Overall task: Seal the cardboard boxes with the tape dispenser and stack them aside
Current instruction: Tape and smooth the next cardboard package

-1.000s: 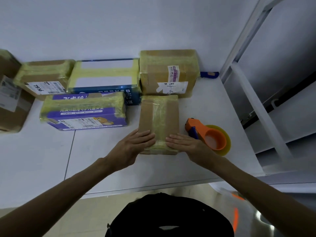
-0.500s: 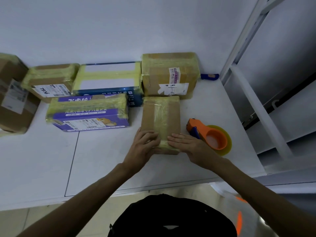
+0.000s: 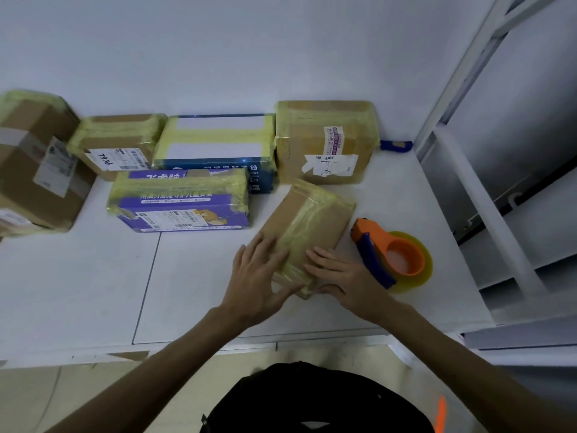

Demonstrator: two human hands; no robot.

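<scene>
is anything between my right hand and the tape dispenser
Nothing visible. The right hand rests on the small taped cardboard box; the tape dispenser lies just to its right, with only bare table between them.

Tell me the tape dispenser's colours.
The tape dispenser is orange with a dark blue strip along its side; the head view shows it best.
</scene>
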